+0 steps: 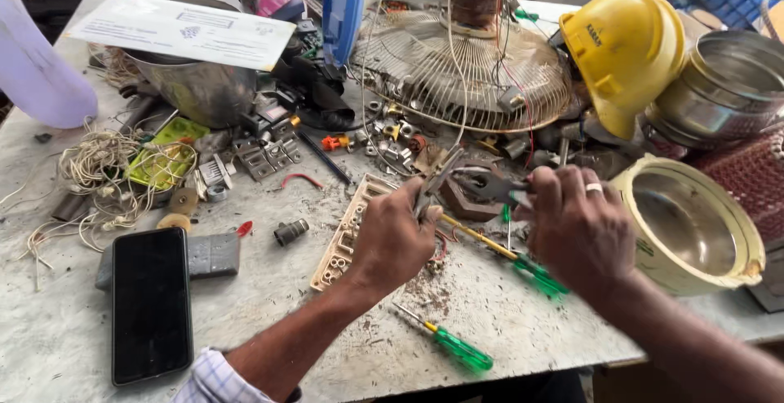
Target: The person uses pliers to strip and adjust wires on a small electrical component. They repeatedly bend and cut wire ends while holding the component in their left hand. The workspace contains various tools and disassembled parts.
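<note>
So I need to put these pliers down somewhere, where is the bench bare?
Bare bench lies between the black phone and the left hand; another patch lies below the near green screwdriver. Between the metal bowl, fan guard and yellow helmet it is crowded with small parts.

black phone (151, 303), yellow helmet (625, 48), fan grille (465, 72)

Bare grey worktop (269, 305) lies open at seven o'clock of the left hand (392, 240); the round wire fan guard (465, 72) blocks twelve o'clock.
</note>
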